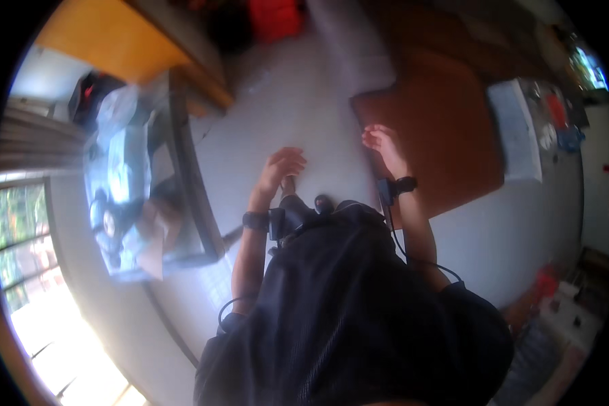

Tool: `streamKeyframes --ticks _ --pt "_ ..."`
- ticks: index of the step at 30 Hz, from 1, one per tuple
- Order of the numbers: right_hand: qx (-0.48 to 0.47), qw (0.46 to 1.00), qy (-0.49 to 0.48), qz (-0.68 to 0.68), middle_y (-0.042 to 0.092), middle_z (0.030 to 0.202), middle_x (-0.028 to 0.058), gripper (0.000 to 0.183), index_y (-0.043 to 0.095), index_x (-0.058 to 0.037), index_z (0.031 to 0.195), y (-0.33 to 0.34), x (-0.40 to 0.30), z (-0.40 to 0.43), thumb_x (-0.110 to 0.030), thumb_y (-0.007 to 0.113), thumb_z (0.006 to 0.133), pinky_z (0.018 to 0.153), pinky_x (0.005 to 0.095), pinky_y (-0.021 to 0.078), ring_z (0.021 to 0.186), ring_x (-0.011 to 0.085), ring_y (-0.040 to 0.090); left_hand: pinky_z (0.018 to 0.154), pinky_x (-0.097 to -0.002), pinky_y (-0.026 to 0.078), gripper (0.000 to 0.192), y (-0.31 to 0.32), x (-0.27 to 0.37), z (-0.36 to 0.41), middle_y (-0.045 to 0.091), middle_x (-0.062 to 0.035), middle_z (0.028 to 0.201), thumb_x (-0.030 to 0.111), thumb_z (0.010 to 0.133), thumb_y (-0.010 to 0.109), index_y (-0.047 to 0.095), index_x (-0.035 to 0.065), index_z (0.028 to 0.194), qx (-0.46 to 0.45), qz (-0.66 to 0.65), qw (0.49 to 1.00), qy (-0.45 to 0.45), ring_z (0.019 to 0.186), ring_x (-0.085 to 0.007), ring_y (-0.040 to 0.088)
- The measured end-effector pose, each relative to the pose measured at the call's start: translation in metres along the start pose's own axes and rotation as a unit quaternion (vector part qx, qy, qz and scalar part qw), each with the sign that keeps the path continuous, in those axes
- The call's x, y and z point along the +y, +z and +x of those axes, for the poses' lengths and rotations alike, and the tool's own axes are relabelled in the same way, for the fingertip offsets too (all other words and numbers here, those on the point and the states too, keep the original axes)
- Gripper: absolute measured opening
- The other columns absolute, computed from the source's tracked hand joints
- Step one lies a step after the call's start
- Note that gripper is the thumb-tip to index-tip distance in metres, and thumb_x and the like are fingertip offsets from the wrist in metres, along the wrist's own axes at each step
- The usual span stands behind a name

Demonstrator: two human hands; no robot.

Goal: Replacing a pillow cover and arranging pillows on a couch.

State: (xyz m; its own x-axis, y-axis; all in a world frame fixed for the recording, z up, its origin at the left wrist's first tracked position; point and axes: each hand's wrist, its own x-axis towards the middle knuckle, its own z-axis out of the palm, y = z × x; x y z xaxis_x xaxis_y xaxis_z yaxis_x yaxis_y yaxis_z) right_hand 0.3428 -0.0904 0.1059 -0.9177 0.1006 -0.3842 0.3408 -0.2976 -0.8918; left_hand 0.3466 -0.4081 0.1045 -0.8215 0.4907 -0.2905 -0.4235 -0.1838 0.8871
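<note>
My left hand [283, 167] hangs in front of my body above the pale floor [264, 122], fingers loosely curled and apart, with nothing seen in it. To the right, my right hand [381, 142] is held palm-inward near the edge of a brown panel or tabletop [436, 132]; it too holds nothing, its fingers slightly bent. Whether it touches the brown surface cannot be told. A dark strap with a small device and a cable sits on each wrist. One foot in dark footwear [324, 203] shows below, between the hands.
At left stands a table [195, 177] with plastic bags and blurred items on it, beside a barred window [23, 243]. A yellow-orange piece of furniture [116, 38] is at upper left, a red object [276, 18] at the top. More clutter lies at right around a whitish board or box [517, 129].
</note>
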Motion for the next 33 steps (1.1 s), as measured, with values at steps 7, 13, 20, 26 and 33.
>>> streamKeyframes --ticks 7,13,20,26,33 --pt "0.127 0.987 -0.088 0.031 0.064 0.086 0.0093 0.020 0.059 -0.0029 0.094 0.030 0.002 0.008 -0.017 0.050 0.084 0.072 0.0281 0.0509 0.078 0.0179 0.063 0.077 -0.0290 0.048 0.050 -0.073 0.048 0.075 0.061 -0.0115 0.097 0.036 0.082 0.050 0.051 -0.0020 0.115 -0.175 0.019 0.982 0.073 0.087 -0.0187 0.060" --pt "0.097 0.992 -0.077 -0.027 0.064 0.086 0.0086 0.020 0.060 -0.0021 0.095 0.103 -0.019 0.047 -0.016 0.050 0.084 0.073 0.0264 0.0502 0.078 0.0158 0.062 0.079 -0.0275 0.046 0.030 -0.109 0.114 0.125 0.062 -0.0083 0.095 0.017 0.088 0.045 0.054 -0.0005 0.110 -0.188 0.077 0.977 0.071 0.087 -0.0167 0.059" --pt "0.019 0.995 -0.069 -0.068 0.065 0.088 0.0080 0.022 0.061 -0.0036 0.098 0.177 -0.025 0.102 -0.018 0.049 0.085 0.075 0.0273 0.0482 0.080 0.0154 0.061 0.077 -0.0270 0.046 0.027 -0.133 0.125 0.142 0.062 -0.0091 0.095 0.014 0.088 0.047 0.054 -0.0003 0.110 -0.201 0.012 0.979 0.008 0.084 -0.0163 0.060" --pt "-0.016 0.999 -0.008 -0.051 0.065 0.089 0.0081 0.023 0.061 -0.0035 0.098 0.192 -0.022 0.140 -0.018 0.048 0.086 0.077 0.0276 0.0478 0.081 0.0164 0.062 0.077 -0.0269 0.046 0.026 -0.165 0.135 0.148 0.062 -0.0085 0.095 0.012 0.088 0.047 0.054 -0.0006 0.110 -0.171 0.048 0.983 -0.042 0.084 -0.0163 0.060" --pt "0.011 0.999 -0.020 0.031 0.065 0.091 0.0097 0.023 0.060 -0.0030 0.097 0.169 -0.025 0.214 -0.018 0.047 0.087 0.075 0.0307 0.0506 0.082 0.0192 0.063 0.078 -0.0274 0.048 0.030 -0.207 0.154 0.167 0.062 -0.0103 0.097 0.016 0.089 0.045 0.052 -0.0015 0.112 -0.105 0.064 0.992 -0.029 0.087 -0.0175 0.060"
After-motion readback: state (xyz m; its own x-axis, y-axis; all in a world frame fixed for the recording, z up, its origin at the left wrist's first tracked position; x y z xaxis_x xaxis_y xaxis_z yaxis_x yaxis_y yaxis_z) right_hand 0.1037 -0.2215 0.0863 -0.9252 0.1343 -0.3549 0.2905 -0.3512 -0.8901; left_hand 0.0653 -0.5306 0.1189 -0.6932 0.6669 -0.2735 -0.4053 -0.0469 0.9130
